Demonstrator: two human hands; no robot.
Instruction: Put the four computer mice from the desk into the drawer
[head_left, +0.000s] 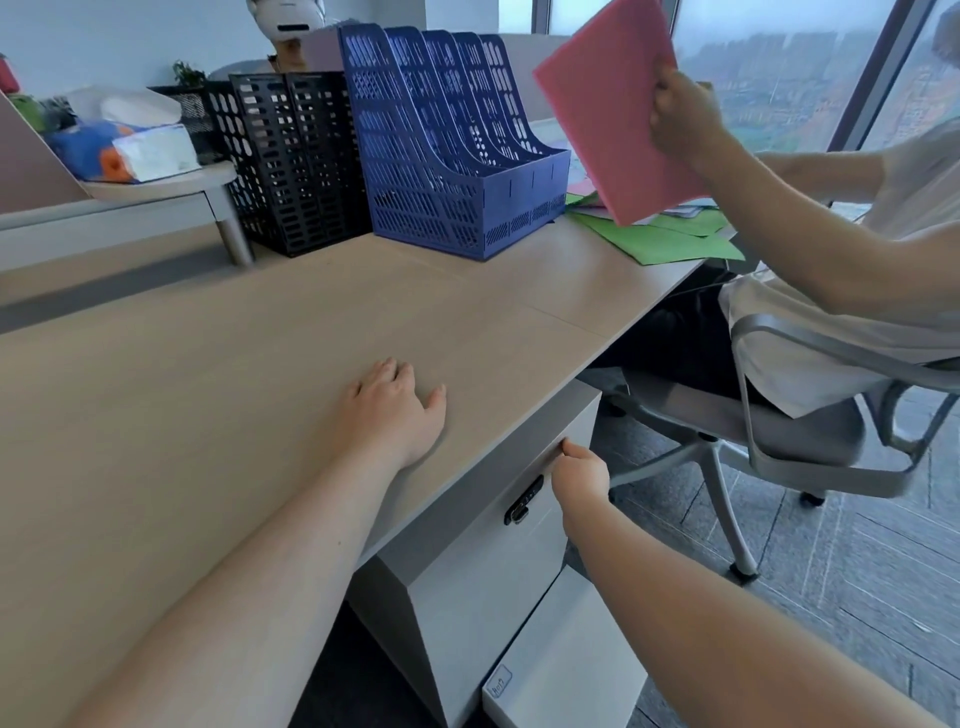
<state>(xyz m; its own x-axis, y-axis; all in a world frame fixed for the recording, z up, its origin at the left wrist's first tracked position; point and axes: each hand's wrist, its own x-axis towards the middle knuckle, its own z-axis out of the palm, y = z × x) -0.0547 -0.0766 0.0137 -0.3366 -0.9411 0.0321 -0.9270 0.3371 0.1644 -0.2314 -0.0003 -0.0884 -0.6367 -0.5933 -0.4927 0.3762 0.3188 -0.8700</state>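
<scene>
Light wood desk (218, 374) fills the centre and left of the frame. Grey swivel chair (810, 431) at right stands on dark tiled floor (857, 597). Large windows (779, 78) at upper right admit hazy daylight. Pale wall (130, 36) at upper left, apparently plain.

Around your left hand (392, 410) the desk (208, 395) lies bare, open on every side. Well beyond it, the black file rack (291, 161) and blue file rack (447, 145) wall the far edge. Right of your right hand (579, 475), a seated person's chair (810, 431) crowds the aisle.
</scene>
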